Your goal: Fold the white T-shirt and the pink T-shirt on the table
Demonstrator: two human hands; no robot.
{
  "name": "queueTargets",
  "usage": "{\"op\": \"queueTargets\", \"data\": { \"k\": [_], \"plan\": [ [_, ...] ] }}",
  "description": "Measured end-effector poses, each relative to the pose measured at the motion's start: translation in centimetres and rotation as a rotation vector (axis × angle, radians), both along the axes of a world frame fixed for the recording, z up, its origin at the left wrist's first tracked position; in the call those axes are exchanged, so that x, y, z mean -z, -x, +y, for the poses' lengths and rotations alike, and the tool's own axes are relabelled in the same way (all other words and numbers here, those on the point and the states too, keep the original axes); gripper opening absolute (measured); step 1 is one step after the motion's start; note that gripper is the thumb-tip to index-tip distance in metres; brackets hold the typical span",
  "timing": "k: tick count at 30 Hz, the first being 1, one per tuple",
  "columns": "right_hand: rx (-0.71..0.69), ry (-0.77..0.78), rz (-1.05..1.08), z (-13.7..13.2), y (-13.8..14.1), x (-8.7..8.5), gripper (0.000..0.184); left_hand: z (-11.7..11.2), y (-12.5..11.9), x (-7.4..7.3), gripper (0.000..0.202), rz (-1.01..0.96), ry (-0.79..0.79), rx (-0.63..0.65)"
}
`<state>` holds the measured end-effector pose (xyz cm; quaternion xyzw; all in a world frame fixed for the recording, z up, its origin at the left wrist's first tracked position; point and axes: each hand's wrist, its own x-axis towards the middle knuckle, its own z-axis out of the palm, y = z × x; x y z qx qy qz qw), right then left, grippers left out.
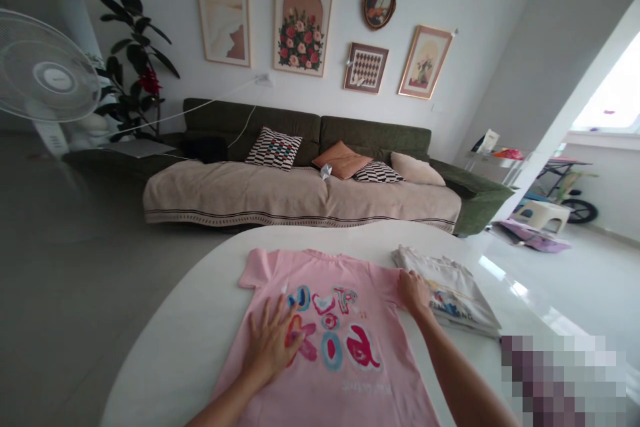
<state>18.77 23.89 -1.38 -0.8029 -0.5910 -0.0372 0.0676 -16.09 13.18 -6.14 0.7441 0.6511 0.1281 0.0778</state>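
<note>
Pink T-shirt [330,340] spread flat on white table [190,347], unfolded. Left hand [273,343] open, pressing print. Right hand [413,293] pinching sleeve edge. Folded shirt [450,293] beside: finished. Folding not started.

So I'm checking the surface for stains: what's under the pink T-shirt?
The pink T-shirt lies flat on the white table, left hand pressing its print, right hand at its sleeve. The tabletop beneath is covered, so stains there cannot be seen.

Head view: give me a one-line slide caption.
Left hand flat on a pink printed T-shirt on a white table; right hand at its sleeve, beside a folded white shirt.
</note>
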Motion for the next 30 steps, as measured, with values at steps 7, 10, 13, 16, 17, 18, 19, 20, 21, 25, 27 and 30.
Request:
{"op": "queueTargets", "data": {
  "k": [7,10,13,16,17,18,19,20,21,25,27,30],
  "plan": [
    [0.016,-0.05,0.035,1.6,1.1,0.1,0.048,-0.2,-0.1,-0.5,0.06,-0.009,0.017,0.002],
    [0.026,-0.064,-0.004,1.8,0.5,0.5,0.045,-0.2,-0.2,-0.4,0.058,0.009,0.012,-0.008],
    [0.031,-0.063,-0.041,1.6,-0.5,1.0,0.042,-0.2,-0.3,-0.4,0.057,0.015,0.006,-0.008],
    [0.016,-0.057,-0.062,1.4,-1.3,1.2,0.044,-0.2,-0.2,-0.6,0.058,0.008,0.005,-0.004],
    [0.011,-0.056,-0.065,1.4,-1.3,1.1,0.045,-0.2,-0.2,-0.6,0.058,0.005,0.007,-0.004],
    [0.006,-0.059,-0.068,1.5,-1.1,1.0,0.046,-0.2,-0.2,-0.6,0.058,0.001,0.008,-0.004],
    [-0.001,-0.064,-0.072,1.6,-0.8,0.8,0.048,-0.2,-0.1,-0.6,0.058,-0.002,0.008,-0.002],
    [-0.012,-0.072,-0.078,1.7,-0.1,0.6,0.049,-0.2,-0.1,-0.5,0.058,-0.004,0.007,0.0],
    [-0.032,-0.081,-0.086,1.8,0.8,0.5,0.05,-0.2,-0.1,-0.4,0.059,-0.004,0.004,0.003],
    [-0.285,-0.031,-0.101,1.0,5.9,2.0,0.051,-0.1,0.0,0.2,0.058,0.008,-0.008,0.004],
    [-0.446,0.056,-0.078,0.0,8.0,3.6,0.052,0.0,0.0,0.3,0.058,0.007,-0.008,0.007],
    [-0.505,0.154,-0.025,-1.2,8.4,5.3,0.055,-0.1,0.0,0.2,0.059,0.005,-0.009,0.016]
  ]
}}
